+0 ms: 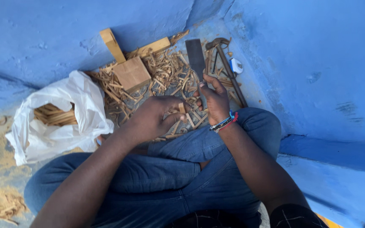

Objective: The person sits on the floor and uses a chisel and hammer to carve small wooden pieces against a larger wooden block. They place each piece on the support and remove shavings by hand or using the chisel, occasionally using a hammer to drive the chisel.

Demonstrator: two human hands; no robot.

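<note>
I sit cross-legged in blue jeans on a blue floor. My right hand, with bead bracelets at the wrist, grips a broad flat metal blade that points away from me. My left hand pinches a small piece of wood right beside the blade's lower end. Both hands hover over a heap of thin wood strips and shavings.
A wooden block with slats behind it stands at the heap's far left. A claw hammer lies to the right, next to a small white and blue object. A white plastic bag holding wood strips sits left. Blue walls close in.
</note>
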